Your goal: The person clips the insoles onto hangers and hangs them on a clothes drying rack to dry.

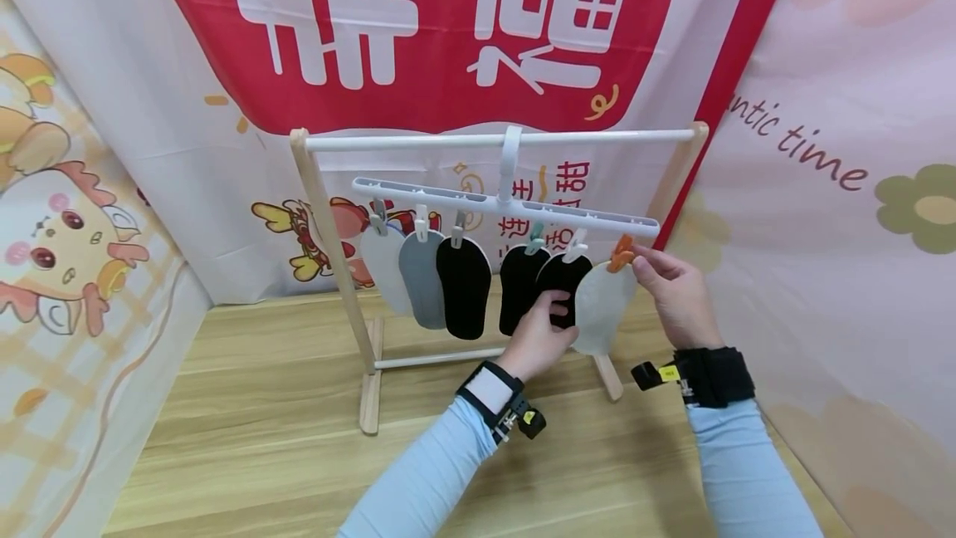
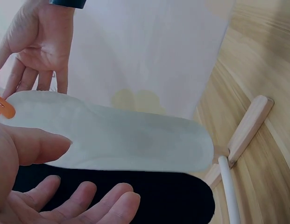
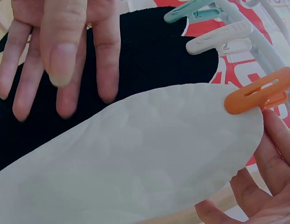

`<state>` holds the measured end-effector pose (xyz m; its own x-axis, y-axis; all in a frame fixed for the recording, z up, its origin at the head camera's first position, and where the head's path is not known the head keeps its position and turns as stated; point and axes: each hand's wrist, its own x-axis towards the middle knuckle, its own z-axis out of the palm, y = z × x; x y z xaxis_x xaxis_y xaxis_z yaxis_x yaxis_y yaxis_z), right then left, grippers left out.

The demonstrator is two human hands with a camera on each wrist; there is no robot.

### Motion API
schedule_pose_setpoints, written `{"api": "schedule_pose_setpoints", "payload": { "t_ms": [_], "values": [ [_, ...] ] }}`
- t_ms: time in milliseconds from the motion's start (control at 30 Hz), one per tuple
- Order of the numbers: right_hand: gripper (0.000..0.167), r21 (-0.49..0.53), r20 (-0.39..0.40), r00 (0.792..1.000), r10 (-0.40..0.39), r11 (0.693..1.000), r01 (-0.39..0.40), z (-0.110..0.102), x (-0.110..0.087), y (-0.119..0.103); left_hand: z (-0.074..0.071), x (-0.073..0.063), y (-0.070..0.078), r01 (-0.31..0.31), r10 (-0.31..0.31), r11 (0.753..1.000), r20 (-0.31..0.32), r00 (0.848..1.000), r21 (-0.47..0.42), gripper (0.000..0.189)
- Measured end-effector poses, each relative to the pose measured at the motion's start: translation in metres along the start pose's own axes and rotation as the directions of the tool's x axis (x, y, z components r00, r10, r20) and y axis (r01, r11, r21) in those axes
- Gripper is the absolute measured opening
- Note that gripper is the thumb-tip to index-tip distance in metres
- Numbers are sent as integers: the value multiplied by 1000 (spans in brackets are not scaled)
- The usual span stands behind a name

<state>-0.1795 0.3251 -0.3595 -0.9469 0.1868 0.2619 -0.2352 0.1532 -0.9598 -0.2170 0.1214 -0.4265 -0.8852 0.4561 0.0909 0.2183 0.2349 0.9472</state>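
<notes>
A white insole (image 1: 600,314) hangs by an orange clip (image 1: 621,253) from the right end of a light grey hanger (image 1: 478,203). My right hand (image 1: 678,297) is beside that clip, its loosely straight fingers close to the clip and the insole's top edge; any contact is hard to make out. Low by the same insole is my left hand (image 1: 539,339). Its fingers lie relaxed in front of a black insole (image 2: 159,196), and its thumb is apart from them. That black insole hangs from a white clip (image 3: 219,39); a teal clip (image 3: 194,13) holds another black one.
Farther left hang a black insole (image 1: 463,289), a grey-blue one (image 1: 423,281) and a whitish one (image 1: 383,264), all clipped. The hanger hooks over the white rail (image 1: 418,141) of a wooden-legged rack on a wood-grain surface (image 1: 246,422). Printed cloths stand behind and at both sides.
</notes>
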Motion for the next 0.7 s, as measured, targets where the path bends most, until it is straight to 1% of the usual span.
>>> {"api": "schedule_pose_setpoints", "payload": {
  "t_ms": [167,300,367,467,533,567,633,700],
  "values": [
    [40,-5,19,1000,-7,1000,7,-2,1,5,-11,-9,-6,-8,9,1000,-17,1000,29,49],
    [40,-13,16,1000,-25,1000,25,-5,0,9,-26,-20,-12,2,-1,998,-20,1000,57,48],
    [42,-63,-2,1000,-27,998,27,-7,-2,12,-35,-27,-15,-2,4,997,-26,1000,79,46],
    [47,-197,-43,999,-25,980,16,-12,-9,14,-50,-38,-19,-36,40,993,-28,999,115,46],
    [47,-304,-55,998,-43,952,24,-16,-14,17,-61,-47,-23,-66,72,986,-36,997,153,45],
    [45,-354,-55,996,-64,935,40,-18,-17,19,-67,-52,-24,-79,87,982,-41,995,169,44],
    [43,-434,-34,993,-116,896,90,-22,-23,24,-79,-63,-28,-101,115,973,-56,992,206,44],
    [42,-505,3,983,-183,848,159,-26,-28,31,-93,-75,-33,-111,135,962,-81,988,248,44]
  ]
}}
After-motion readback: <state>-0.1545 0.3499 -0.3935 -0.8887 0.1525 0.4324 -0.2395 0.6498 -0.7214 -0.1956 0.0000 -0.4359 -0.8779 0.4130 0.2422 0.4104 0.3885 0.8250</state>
